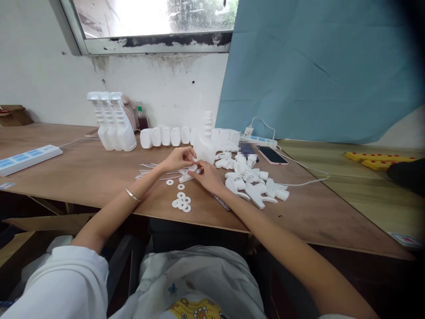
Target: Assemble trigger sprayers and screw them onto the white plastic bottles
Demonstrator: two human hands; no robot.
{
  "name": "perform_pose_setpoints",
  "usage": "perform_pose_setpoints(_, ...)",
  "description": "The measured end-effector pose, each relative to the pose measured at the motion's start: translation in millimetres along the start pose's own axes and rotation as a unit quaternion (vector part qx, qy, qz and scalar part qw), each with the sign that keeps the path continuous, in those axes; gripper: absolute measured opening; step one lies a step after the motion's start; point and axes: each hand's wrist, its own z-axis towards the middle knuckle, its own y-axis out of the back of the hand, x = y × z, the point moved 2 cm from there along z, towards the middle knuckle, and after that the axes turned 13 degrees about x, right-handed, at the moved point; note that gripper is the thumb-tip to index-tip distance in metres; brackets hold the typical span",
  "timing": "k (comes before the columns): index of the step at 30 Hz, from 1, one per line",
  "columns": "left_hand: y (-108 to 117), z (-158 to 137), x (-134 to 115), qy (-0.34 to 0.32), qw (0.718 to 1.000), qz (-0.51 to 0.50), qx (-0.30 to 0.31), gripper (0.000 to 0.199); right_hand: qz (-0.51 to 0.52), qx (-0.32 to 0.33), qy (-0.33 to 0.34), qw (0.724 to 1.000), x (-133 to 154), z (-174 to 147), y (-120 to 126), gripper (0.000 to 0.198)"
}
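Over the table, my two hands meet at a white spray trigger head [186,176]. My right hand [210,176] is closed around it with thumb and fingers. My left hand [179,158] pinches right above its collar end; whatever lies between those fingertips is too small to make out. White dip tubes [146,170] lie under and beside my left wrist. Several flat white washers [181,204] are scattered in front of my hands. To the right of my right hand is a pile of loose trigger heads [247,177]. A white bottle [205,144] stands upright just behind my hands.
White bottles lie in a row [166,136] along the back, and three capped spray bottles [114,122] stand left. Power strips [31,157], a phone [272,155] and a white cable [308,182] are on the table. A pen [221,202] lies beneath my right forearm.
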Motion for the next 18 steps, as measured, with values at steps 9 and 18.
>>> perform_pose_setpoints(9,-1.1,0.1,6.3,-0.007,0.999,0.030,0.019,0.022,0.023,-0.004,0.002,1.000,1.4,-0.4,1.1,0.025)
perform_pose_setpoints(18,-0.2,0.2,7.4,0.005,0.999,0.006,0.049,0.033,0.066,0.041,-0.048,0.996,0.2,-0.9,-0.2,0.035)
